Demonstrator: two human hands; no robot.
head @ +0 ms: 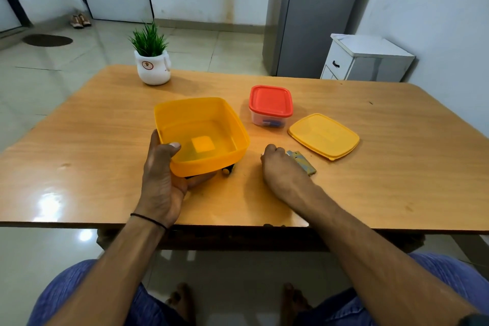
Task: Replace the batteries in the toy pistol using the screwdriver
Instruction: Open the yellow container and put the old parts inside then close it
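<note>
Right, wooden bench [105, 156] fills most of the view, seen from above by a seated person. Largest item on it: open yellow tub [202, 135], tilted, near edge lifted off the surface. Left hand [161, 180] has it by the near-left corner, thumb over the rim, fingers underneath; grip is closed on the tub. Under the raised edge something dark with a yellow bit [228, 171] pokes out, partly hidden, can't tell what it is. Yellow lid [324, 135] lies flat to the right, apart from the tub. Behind the lid, a clear box with a red lid [270, 106], shut, something blue inside, too small to identify. Potted plant in a white pot [153, 61] sits at the far-left side. Right hand [283, 167] rests knuckles-up on the bench between tub and yellow lid, fingers curled; can't tell whether that grip holds anything. Just beside it, touching its far side, a small grey-and-yellow pack [304, 164], partly covered by the hand. Toy pistol and screwdriver: can't pick either out clearly.
</note>
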